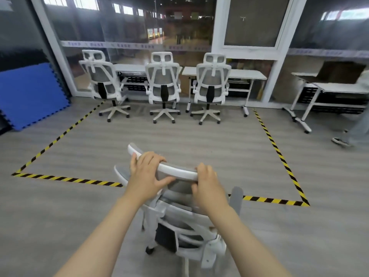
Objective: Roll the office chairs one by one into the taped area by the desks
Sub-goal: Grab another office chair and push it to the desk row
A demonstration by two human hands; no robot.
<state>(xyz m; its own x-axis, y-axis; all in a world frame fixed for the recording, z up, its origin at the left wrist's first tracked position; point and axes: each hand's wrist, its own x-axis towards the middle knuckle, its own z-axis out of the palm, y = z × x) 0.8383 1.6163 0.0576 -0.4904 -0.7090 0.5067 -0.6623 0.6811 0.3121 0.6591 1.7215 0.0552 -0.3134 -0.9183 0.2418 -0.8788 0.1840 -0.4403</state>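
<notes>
From the head view, both hands hold the top edge of an office chair (179, 206) directly below and ahead of them: the left hand (146, 174) curls its fingers over the white headrest bar (175, 170) toward its left end, thumb spread beneath, and the right hand (207, 184) wraps the bar's right end. The chair stands right at the near line of the yellow-and-black floor tape (275, 200), which runs out to either side of the hands, so it looks to be just at the edge of the taped area rather than well inside. Its back faces the person and its seat points away, toward the desks; the headrest bar's long axis runs left to right, slanting slightly up to the left, so the chair seems turned a little. Three more chairs (162, 86) stand well ahead of the hands against the surface (249, 73) by the glass wall. The chair will probably roll easily on its casters over the smooth floor, yet a headrest is a high, somewhat flexible hold; a steady, even push with both hands should keep it from swivelling or tipping, and the stiffer backrest frame below would be a firmer grip.
</notes>
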